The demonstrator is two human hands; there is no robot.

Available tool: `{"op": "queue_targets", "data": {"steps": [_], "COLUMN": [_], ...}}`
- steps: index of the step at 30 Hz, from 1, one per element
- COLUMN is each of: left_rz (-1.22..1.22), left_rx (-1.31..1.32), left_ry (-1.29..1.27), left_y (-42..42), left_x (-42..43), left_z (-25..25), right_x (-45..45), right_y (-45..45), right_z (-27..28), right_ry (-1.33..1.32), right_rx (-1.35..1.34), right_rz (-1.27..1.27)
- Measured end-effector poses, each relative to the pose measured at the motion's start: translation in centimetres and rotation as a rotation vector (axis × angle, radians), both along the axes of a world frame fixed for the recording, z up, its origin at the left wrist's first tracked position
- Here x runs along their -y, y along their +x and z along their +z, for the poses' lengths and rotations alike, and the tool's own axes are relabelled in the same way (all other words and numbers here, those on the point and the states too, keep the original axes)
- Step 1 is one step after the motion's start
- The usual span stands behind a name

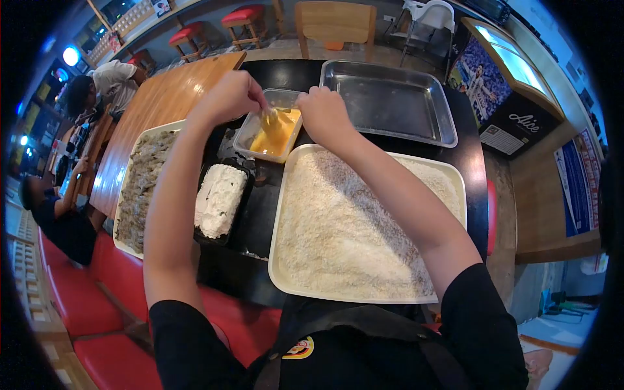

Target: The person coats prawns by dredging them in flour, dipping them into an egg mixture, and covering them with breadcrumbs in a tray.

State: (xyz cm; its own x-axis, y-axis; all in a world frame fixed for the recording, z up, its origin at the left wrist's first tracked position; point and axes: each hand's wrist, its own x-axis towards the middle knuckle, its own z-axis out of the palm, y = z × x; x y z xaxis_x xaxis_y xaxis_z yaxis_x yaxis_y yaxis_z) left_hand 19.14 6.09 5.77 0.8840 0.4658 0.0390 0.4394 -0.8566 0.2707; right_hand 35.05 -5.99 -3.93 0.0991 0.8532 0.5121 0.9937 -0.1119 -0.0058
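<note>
My left hand is closed, fingertips pointing down, on a shrimp coated in egg. It hangs over a clear plastic container of beaten egg. My right hand is closed at that container's far right corner, its fingertips seeming to pinch the rim. Below my right forearm lies a white tray spread with pale breadcrumbs. A black container heaped with white flour stands left of it. Under my left forearm, a white tray of raw grey shrimp is partly hidden.
A metal tray sits at the back right of the black table. A wooden table adjoins on the left, with people beyond it. Red bench seats line the near left; a wooden chair stands behind.
</note>
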Motion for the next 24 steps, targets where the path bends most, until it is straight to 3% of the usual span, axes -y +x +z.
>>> {"op": "queue_targets", "data": {"steps": [4,7,10,12,16,24], "left_rz": [-0.047,-0.06,-0.016,0.019,0.085,0.123], "left_rx": [0.009,0.042,-0.043,-0.046,0.087,0.063], "left_ry": [-0.012,-0.117,0.021,-0.024,0.068,0.148], "left_y": [0.5,0.5,1.5,2.4,3.8,4.3], "left_x": [-0.3,-2.1,-2.8,-3.4,-3.7,-3.1], "left_z": [4.2,4.5,1.8,-2.8,-9.4,-12.0], "right_x": [0.4,0.5,0.5,0.3,0.0,-0.3], "right_y": [0.6,1.0,0.9,0.7,0.7,0.6], "right_z": [1.0,1.2,1.0,0.6,-0.2,-0.1], "right_ry": [0.018,0.025,-0.002,-0.021,-0.052,-0.08], "right_rx": [-0.011,-0.027,-0.025,-0.031,-0.044,-0.034], "right_rz": [0.009,0.018,0.012,-0.001,-0.008,-0.031]}}
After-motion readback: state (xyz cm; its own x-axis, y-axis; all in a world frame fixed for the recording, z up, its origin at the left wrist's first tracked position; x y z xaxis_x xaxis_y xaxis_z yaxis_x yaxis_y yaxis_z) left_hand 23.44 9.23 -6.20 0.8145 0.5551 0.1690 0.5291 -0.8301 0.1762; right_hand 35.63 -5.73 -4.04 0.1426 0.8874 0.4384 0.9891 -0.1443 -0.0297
